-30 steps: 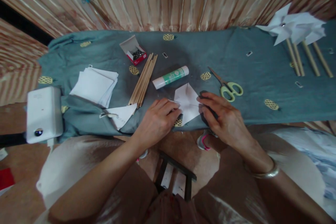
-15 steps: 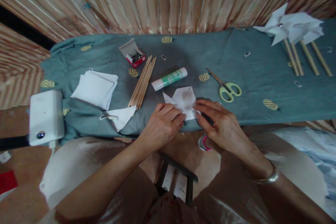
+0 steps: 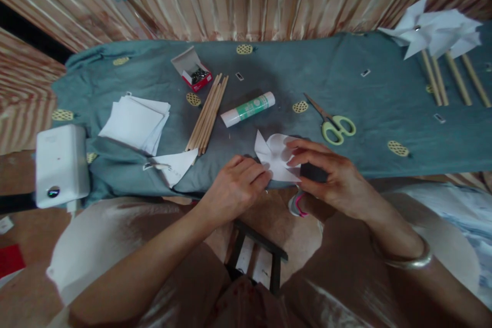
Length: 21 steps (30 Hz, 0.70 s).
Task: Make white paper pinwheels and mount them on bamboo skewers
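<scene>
A white paper pinwheel [image 3: 277, 158], partly folded, lies between my hands at the near edge of the cloth. My left hand [image 3: 240, 182] grips its left side, fingers closed with the paper pinched at the tips. From the right, my right hand [image 3: 326, 169] bends over it with fingers curved and apart, fingertips touching a curled flap. Just beyond the pinwheel lies a glue stick [image 3: 249, 109] with a green label. Scissors [image 3: 333, 124] with pale green handles rest beyond my right hand. A bundle of thin wooden sticks [image 3: 207, 115] is beyond my left hand.
Farther left are a stack of white paper [image 3: 134, 122], a cut paper scrap [image 3: 179, 168] and a white power bank [image 3: 61, 166]. A red box of pins [image 3: 198, 76] stands open at the back. Pinwheels on sticks [image 3: 430, 33] lie at the far right. A curtain [image 3: 238, 0] hangs behind.
The pinwheel has turned and shifted slightly right, and a flap now curls over under my right fingers. My right hand has opened wider. My left hand keeps holding the paper.
</scene>
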Tool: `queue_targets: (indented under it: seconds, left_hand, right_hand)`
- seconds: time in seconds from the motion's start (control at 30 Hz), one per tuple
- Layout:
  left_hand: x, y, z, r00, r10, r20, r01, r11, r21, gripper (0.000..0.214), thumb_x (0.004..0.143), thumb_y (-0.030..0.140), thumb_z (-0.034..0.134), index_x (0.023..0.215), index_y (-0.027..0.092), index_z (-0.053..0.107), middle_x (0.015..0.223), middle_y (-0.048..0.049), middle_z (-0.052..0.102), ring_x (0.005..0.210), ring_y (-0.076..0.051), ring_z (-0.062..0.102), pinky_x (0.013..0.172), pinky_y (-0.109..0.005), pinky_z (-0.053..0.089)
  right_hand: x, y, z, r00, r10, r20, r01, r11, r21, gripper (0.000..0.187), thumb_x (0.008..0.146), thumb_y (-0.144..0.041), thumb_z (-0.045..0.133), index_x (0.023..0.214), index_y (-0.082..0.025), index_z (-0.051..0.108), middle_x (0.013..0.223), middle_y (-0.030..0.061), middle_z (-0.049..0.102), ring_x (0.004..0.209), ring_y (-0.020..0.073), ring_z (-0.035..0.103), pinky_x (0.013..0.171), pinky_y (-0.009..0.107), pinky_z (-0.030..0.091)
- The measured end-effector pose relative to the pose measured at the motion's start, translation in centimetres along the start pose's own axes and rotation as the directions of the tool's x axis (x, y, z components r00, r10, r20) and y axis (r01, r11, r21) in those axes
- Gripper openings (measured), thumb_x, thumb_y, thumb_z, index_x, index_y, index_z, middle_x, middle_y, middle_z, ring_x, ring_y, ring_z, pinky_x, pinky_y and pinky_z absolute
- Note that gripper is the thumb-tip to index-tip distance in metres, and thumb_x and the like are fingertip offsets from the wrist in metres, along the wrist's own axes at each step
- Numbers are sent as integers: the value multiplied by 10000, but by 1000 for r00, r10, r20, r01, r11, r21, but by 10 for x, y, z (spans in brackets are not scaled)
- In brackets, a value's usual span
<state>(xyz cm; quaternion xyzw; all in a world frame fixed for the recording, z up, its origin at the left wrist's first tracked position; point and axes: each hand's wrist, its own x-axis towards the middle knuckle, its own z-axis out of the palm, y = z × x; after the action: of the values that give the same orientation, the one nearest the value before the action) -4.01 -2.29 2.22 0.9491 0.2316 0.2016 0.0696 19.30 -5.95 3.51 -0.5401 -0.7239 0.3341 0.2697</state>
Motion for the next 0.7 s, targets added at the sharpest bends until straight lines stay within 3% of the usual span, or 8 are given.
queue_targets:
  seconds: [0.13, 0.23, 0.4, 0.7]
  left_hand:
    - [-2, 1, 2, 1000, -3, 12, 3, 1000, -13, 123, 957, 141, 511, 963, 129, 634, 901, -54, 696, 821, -168, 614, 753, -317, 451]
    - [-2, 1, 3, 1000, 4, 22, -4, 1000, -13, 123, 957, 143, 510, 952, 131, 632, 924, -58, 698, 848, -176, 609, 764, -324, 448]
    - [-2, 2, 2, 1000, 0, 27, 0, 1000, -17, 122, 953, 146, 517, 931, 134, 636, 927, -58, 698, 844, -179, 606, 759, -326, 449]
    - [-1, 3, 3, 999, -4, 46, 5, 1000, -19, 144, 966, 154, 487, 961, 134, 630, 951, -76, 704, 874, -187, 616, 765, -335, 468]
  right_hand:
    - [1, 3, 1, 1000, 16, -8, -15, 992, 128, 35, 831, -252, 683, 853, -236, 705, 1247, 77, 662, 1219, 272, 601, 1032, 478, 485]
    - [2, 5, 3, 1000, 18, -16, -15, 987, 159, 53, 837, -280, 687, 821, -235, 711, 1225, 77, 673, 1196, 270, 615, 1014, 475, 496]
    - [3, 5, 6, 999, 34, -13, -32, 988, 154, 110, 829, -319, 704, 918, -256, 722, 1297, 75, 636, 1253, 277, 574, 1050, 498, 464]
    - [5, 5, 14, 999, 25, -38, -22, 997, 74, 60, 854, -221, 637, 843, -234, 695, 1307, 85, 625, 1209, 269, 603, 1028, 499, 475]
